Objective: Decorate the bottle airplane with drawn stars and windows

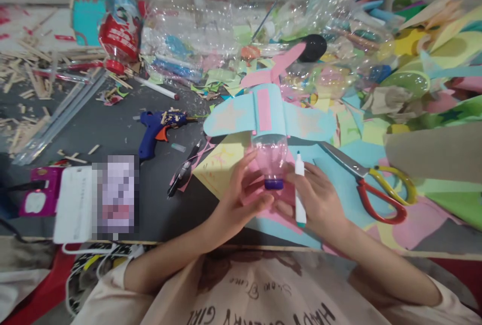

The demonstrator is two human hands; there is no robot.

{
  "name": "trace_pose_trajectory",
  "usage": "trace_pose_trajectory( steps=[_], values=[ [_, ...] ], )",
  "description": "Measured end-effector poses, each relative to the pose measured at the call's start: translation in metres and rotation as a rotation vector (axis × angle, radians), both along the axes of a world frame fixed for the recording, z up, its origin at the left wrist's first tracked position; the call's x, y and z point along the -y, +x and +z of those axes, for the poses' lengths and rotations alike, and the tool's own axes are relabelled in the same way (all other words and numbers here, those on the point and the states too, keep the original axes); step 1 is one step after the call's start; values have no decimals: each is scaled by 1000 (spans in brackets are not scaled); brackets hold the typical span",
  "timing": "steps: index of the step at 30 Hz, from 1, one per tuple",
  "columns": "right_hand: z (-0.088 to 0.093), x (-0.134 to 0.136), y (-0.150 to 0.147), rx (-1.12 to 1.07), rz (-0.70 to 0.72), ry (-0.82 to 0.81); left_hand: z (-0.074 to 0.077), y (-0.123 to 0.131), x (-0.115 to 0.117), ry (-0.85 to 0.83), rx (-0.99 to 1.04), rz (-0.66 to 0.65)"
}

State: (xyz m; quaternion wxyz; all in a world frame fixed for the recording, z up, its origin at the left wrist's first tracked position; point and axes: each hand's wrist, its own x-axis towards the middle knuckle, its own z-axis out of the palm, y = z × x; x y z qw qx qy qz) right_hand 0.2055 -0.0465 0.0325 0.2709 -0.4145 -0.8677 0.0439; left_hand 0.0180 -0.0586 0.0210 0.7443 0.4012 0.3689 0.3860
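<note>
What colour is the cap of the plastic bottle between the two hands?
The cap is dark bluish purple; it shows best in the head view.

Garment: a shirt [173,310] in pale cream was worn; the fabric sat loosely and creased.
Left sleeve [107,292]: was matching cream, plain and wide, and ended near the elbow.
Right sleeve [424,297]: was of the same colour and loose cut, with its edge near the elbow.
Brown print [213,272]: was dark and irregular in outline; its detail was blurred.
Script lettering [263,285]: was thin, dark and cursive, set between brown print and capitals.
Block capitals [320,313]: were large and black, partly cut by the lower picture edge.
Left hand [243,197]: was bare.
Right hand [320,197]: was likewise bare.
</note>
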Motion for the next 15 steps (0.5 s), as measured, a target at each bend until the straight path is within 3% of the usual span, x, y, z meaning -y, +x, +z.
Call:
trace_pose_trajectory(
  steps=[4, 8, 11, 15],
  values=[
    [-6, 2, -4, -18, 88, -7, 2, -7, -5, 82, -193, 84],
    [-11, 5, 2, -98, 85, -40, -2, -16, -10, 184, -387, 177],
    [-16, 5, 17, -116, 4, -75, -4, -28, -17, 257, -484, 264],
    [-20, -2, 48, -90, -144, -56, -3, -50, -33, 221, -438, 399]
  ],
)
